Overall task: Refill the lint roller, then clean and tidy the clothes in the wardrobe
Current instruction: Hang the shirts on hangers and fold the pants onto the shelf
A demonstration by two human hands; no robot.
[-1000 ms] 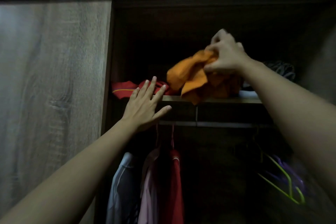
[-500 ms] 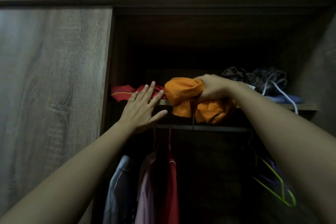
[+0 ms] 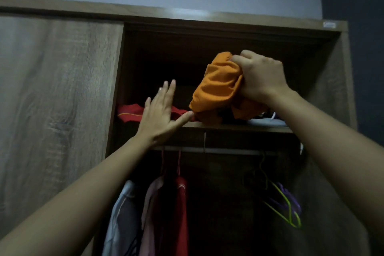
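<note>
My right hand (image 3: 260, 76) is clenched on a crumpled orange garment (image 3: 218, 89), holding it up above the wardrobe's upper shelf (image 3: 228, 125); the cloth's lower folds hang down to the shelf edge. My left hand (image 3: 161, 115) is flat with fingers spread in front of a red garment (image 3: 128, 112) lying at the shelf's left end, thumb near the orange cloth. Whether the palm touches the red garment is unclear. No lint roller is in view.
Below the shelf a rail (image 3: 218, 150) carries a light blue shirt (image 3: 120, 214), a pink garment (image 3: 148, 214) and a red one (image 3: 180, 210), plus empty green and purple hangers (image 3: 288, 206) at right. A closed wooden door (image 3: 56, 100) fills the left. Pale folded cloth (image 3: 268, 122) lies on the shelf's right.
My right hand has lifted the orange garment up off the shelf front. My left hand has risen slightly, staying by the red garment. The view has tilted upward.
</note>
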